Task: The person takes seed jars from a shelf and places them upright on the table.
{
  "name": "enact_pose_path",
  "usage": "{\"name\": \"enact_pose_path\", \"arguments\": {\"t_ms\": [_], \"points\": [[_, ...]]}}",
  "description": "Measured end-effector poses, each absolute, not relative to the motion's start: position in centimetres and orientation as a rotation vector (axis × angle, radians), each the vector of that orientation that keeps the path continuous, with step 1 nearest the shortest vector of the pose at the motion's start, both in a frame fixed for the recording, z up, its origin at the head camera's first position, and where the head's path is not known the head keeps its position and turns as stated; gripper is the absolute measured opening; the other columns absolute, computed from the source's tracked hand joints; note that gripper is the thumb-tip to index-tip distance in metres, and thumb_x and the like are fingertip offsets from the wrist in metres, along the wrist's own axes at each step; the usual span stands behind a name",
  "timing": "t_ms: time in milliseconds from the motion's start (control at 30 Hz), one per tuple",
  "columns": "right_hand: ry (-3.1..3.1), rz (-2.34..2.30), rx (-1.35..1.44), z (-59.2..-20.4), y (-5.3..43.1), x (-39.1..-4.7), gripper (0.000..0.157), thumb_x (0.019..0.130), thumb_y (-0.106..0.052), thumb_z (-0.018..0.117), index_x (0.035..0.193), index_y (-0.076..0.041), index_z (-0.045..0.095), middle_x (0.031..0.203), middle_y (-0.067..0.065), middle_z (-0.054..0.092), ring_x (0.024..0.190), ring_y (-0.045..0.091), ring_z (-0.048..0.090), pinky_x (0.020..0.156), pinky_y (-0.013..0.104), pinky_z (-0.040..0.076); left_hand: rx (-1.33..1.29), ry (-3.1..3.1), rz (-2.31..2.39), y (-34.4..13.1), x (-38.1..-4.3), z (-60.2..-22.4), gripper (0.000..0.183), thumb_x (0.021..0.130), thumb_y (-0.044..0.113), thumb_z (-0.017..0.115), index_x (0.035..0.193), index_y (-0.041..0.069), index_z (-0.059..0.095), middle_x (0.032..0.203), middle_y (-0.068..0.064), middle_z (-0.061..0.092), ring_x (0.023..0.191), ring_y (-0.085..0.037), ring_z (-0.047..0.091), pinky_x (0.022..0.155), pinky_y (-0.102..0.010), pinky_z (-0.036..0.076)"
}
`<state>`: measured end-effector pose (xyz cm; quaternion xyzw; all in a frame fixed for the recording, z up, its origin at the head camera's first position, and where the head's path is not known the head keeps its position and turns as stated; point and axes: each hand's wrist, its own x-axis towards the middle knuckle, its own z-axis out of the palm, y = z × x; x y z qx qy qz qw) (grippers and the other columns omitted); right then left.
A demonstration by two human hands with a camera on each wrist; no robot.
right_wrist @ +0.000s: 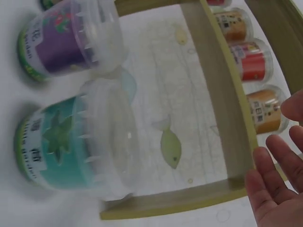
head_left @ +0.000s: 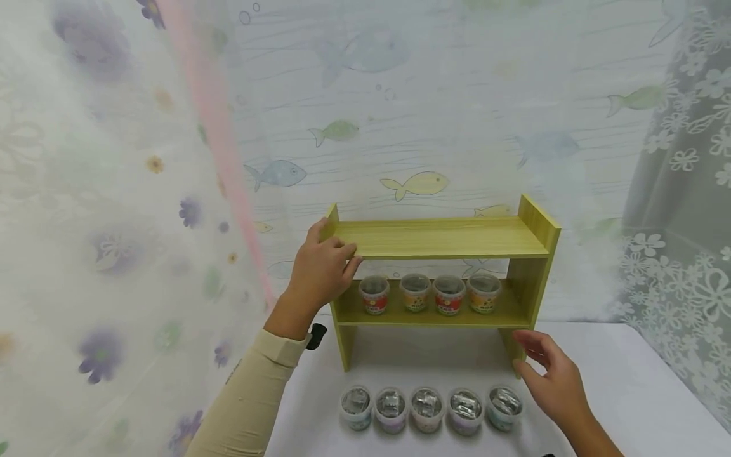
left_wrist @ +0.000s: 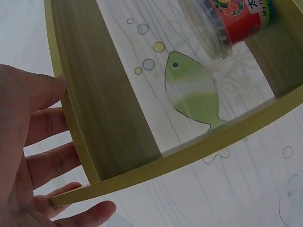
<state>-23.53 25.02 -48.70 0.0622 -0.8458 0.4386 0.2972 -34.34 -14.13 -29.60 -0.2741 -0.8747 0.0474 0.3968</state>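
Observation:
A yellow-green wooden shelf [head_left: 440, 238] with two boards stands on the white table. My left hand [head_left: 323, 266] grips its upper left corner, with the thumb and fingers around the edge of the board [left_wrist: 113, 170] in the left wrist view. Beside the lower right side panel, my right hand [head_left: 551, 374] holds nothing; its fingers are slightly bent and spread. Whether a fingertip touches the panel is hard to tell. On the lower board stand several clear-lidded cups with red or orange labels, among them a red cup [head_left: 448, 294] and an orange one [right_wrist: 266, 109].
In front of the shelf, several lidded tubs stand in a row on the white tablecloth [head_left: 617, 368], among them a teal tub [right_wrist: 61, 142] and a purple one [right_wrist: 64, 35]. A fish-print curtain [head_left: 434, 127] hangs behind, and a flowered curtain [head_left: 103, 241] at the left.

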Motion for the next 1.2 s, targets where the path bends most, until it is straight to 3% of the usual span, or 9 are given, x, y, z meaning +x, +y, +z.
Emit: {"name": "enact_pose_path", "arguments": {"t_ms": [400, 500, 633, 767, 867, 1000, 1100, 1200], "points": [[-2.168, 1.228, 0.27, -46.7, 24.0, -25.6, 0.058, 0.087, 0.007, 0.073, 0.141, 0.004, 0.053, 0.141, 0.021, 0.059, 0.126, -0.018, 0.046, 0.1, 0.0, 0.038, -0.677, -2.234, 0.135, -14.2, -34.2, -29.5, 0.026, 0.099, 0.036, 0.068, 0.109, 0.016, 0.081, 0.094, -0.006, 0.079, 0.098, -0.022, 0.073, 0.126, -0.05, 0.028], [-2.216, 1.245, 0.233, -46.4, 24.0, -26.1, 0.06, 0.09, 0.002, 0.074, 0.145, 0.003, 0.05, 0.145, 0.023, 0.057, 0.136, 0.0, 0.052, 0.1, -0.001, 0.036, -0.678, -2.228, 0.143, -14.2, -34.2, -29.5, 0.026, 0.099, 0.036, 0.068, 0.109, 0.016, 0.081, 0.095, -0.005, 0.079, 0.097, -0.022, 0.073, 0.125, -0.051, 0.029], [-2.265, 1.264, 0.204, -45.8, 24.0, -26.7, 0.063, 0.092, -0.005, 0.074, 0.149, 0.003, 0.046, 0.149, 0.027, 0.052, 0.14, 0.04, 0.052, 0.097, -0.004, 0.032, -0.683, -2.225, 0.136, -14.1, -34.2, -29.5, 0.025, 0.099, 0.036, 0.069, 0.109, 0.016, 0.081, 0.094, -0.005, 0.079, 0.097, -0.022, 0.073, 0.126, -0.05, 0.029], [-2.296, 1.298, 0.2, -45.2, 24.1, -27.6, 0.067, 0.093, -0.009, 0.073, 0.151, 0.004, 0.041, 0.152, 0.03, 0.048, 0.139, 0.049, 0.048, 0.096, -0.004, 0.031, -0.682, -2.227, 0.133, -14.1, -34.2, -29.5, 0.026, 0.099, 0.036, 0.068, 0.11, 0.017, 0.081, 0.095, -0.005, 0.079, 0.098, -0.022, 0.073, 0.126, -0.05, 0.028], [-2.34, 1.296, 0.192, -44.9, 24.1, -28.3, 0.071, 0.094, -0.012, 0.072, 0.153, 0.005, 0.038, 0.155, 0.03, 0.044, 0.141, 0.05, 0.046, 0.108, 0.013, 0.041, -0.681, -2.229, 0.138, -14.0, -34.2, -29.5, 0.026, 0.099, 0.036, 0.068, 0.111, 0.016, 0.081, 0.095, -0.005, 0.079, 0.097, -0.022, 0.073, 0.126, -0.05, 0.028], [-2.391, 1.314, 0.173, -44.3, 24.1, -29.4, 0.076, 0.093, -0.014, 0.072, 0.156, 0.006, 0.033, 0.159, 0.03, 0.039, 0.144, 0.051, 0.042, 0.114, 0.052, 0.04, -0.679, -2.232, 0.142, -14.0, -34.1, -29.4, 0.027, 0.1, 0.036, 0.068, 0.112, 0.016, 0.081, 0.097, -0.006, 0.079, 0.098, -0.021, 0.074, 0.126, -0.05, 0.027], [-2.431, 1.345, 0.159, -43.8, 24.1, -30.2, 0.082, 0.094, -0.018, 0.071, 0.159, 0.005, 0.027, 0.162, 0.031, 0.035, 0.147, 0.052, 0.037, 0.115, 0.061, 0.036, -0.675, -2.235, 0.139, -14.0, -34.1, -29.5, 0.028, 0.1, 0.036, 0.067, 0.113, 0.016, 0.081, 0.097, -0.006, 0.079, 0.099, -0.022, 0.073, 0.126, -0.05, 0.027], [-2.453, 1.386, 0.181, -43.4, 24.2, -31.1, 0.085, 0.095, -0.021, 0.07, 0.161, 0.004, 0.024, 0.162, 0.03, 0.033, 0.149, 0.05, 0.034, 0.116, 0.063, 0.035, -0.672, -2.242, 0.135, -14.0, -34.1, -29.5, 0.028, 0.1, 0.036, 0.067, 0.113, 0.015, 0.081, 0.097, -0.007, 0.079, 0.099, -0.022, 0.073, 0.126, -0.05, 0.027]]}}
